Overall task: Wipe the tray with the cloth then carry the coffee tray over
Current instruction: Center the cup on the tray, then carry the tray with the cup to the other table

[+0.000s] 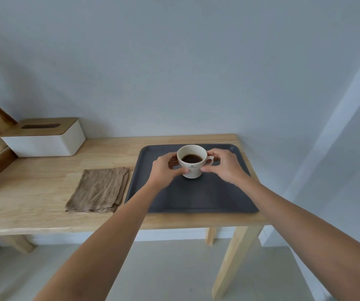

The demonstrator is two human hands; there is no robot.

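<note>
Forearms, bare and reaching forward from the bottom corners, converge on a cup at the far middle of a tray. Nearest the viewer is pale tiled floor, with the light wooden legs of a table [44, 213] rising from it. The tabletop is smooth, blond wood with faint grain, running left to right against a plain grey-white wall. On its right end lies the tray [196, 198], a flat, matte, dark grey rectangle with rounded corners and a low raised rim; its near half is bare. Just left of the tray, touching or nearly touching its edge, lies the cloth [97, 190], a tan, nubbly towel folded into a rough rectangle with its layers showing along the right side. The left hand [164, 170] curls around the left side of the cup [191, 162], thumb on the front wall and fingers behind. The right hand [223, 165] grips from the right, thumb against the front wall and fingers curved at the small loop handle. The cup is glossy cream ceramic, round and tapering to a narrow base, with a small dark crest printed on the front; it holds dark coffee. Whether its base rests on the tray cannot be told. Farther back on the left sits a box [46, 142], white with rounded corners and a wooden lid cut with an oval slot.
</note>
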